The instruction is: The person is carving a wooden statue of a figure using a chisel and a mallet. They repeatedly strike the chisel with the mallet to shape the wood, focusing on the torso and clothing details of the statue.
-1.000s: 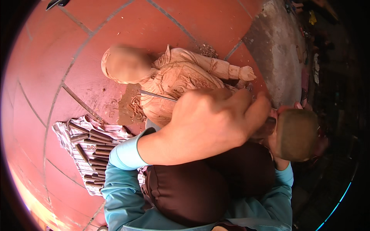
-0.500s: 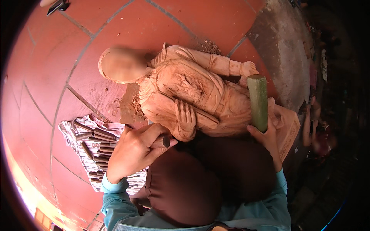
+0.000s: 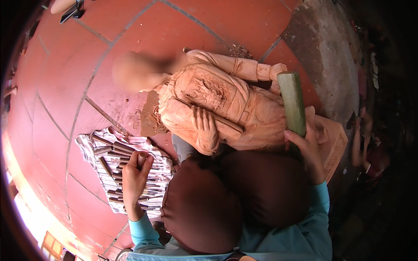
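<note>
A carved wooden statue (image 3: 209,93) of a robed figure lies on its back, its head to the left and its base (image 3: 333,141) to the right. My left hand (image 3: 134,182) is closed around a wood-handled carving chisel (image 3: 142,157); the round handle end shows above the fist and the blade is hidden. Under and beside that hand, several carving chisels (image 3: 106,167) lie on a striped cloth (image 3: 89,152). My right hand (image 3: 311,150) grips the lower end of a thick green cylindrical mallet (image 3: 291,102), held upright over the statue's lower part.
My knees (image 3: 202,204) press close to the statue's near side. Wood shavings (image 3: 240,51) lie on the red tiled floor (image 3: 143,30) beyond it, and more near its shoulder. Grey concrete (image 3: 331,65) borders the tiles at right. Another person (image 3: 370,152) shows dimly at far right.
My left hand has moved left and away from the statue, over the cloth of tools, still around the chisel. The right hand and mallet have shifted only slightly. The view has tilted a little.
</note>
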The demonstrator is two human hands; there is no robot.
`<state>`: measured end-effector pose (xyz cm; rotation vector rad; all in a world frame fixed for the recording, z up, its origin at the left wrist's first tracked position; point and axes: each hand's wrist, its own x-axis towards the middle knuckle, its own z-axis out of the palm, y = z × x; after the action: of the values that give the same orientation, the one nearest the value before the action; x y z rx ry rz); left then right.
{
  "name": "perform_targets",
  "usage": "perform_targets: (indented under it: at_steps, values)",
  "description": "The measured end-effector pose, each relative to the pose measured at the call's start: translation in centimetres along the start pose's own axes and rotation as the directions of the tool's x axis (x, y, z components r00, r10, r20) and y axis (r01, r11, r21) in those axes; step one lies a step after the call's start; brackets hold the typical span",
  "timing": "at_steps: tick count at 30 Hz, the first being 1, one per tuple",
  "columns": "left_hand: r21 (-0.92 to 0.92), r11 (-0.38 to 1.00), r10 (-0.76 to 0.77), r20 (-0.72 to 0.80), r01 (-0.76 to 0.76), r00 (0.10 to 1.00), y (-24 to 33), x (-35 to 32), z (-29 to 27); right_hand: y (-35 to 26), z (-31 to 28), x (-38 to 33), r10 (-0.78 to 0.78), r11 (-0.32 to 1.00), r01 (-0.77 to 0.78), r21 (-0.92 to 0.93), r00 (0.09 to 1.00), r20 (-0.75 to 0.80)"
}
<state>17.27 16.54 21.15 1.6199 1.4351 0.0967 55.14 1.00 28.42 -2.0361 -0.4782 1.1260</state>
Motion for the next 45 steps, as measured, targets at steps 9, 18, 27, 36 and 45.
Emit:
perform_targets:
  at_steps: [9, 18, 27, 36, 45]
  values:
    - [-0.034, 0.999, 0.032, -0.058, -0.034, 0.998, -0.9, -2.5, -0.7, -1.2, 0.0, -0.5, 0.047, 0.993, -0.045, 0.113, 0.999, -0.012]
    - [0.087, 0.993, -0.072, -0.129, 0.084, 0.989, -6.3, -5.0, -1.1, 0.9, -0.6, -0.4, -0.029, 0.982, 0.039, 0.184, 0.998, -0.057]
    - [0.308, 0.931, -0.133, -0.214, 0.196, 0.968, -21.3, -7.5, 2.2, 2.0, -0.5, -0.8, -0.165, 0.978, 0.177, 0.112, 0.980, -0.108]
    - [0.055, 0.931, -0.309, -0.403, 0.360, 0.861, -30.9, -10.9, 3.4, 2.6, 0.2, -1.1, -0.197, 0.979, 0.202, 0.012, 0.964, -0.181]
    - [-0.637, 0.731, -0.465, -0.200, 0.246, 0.862, -31.0, -9.5, 5.3, 3.4, -1.3, -0.6, -0.191, 0.970, 0.209, 0.126, 0.971, -0.142]
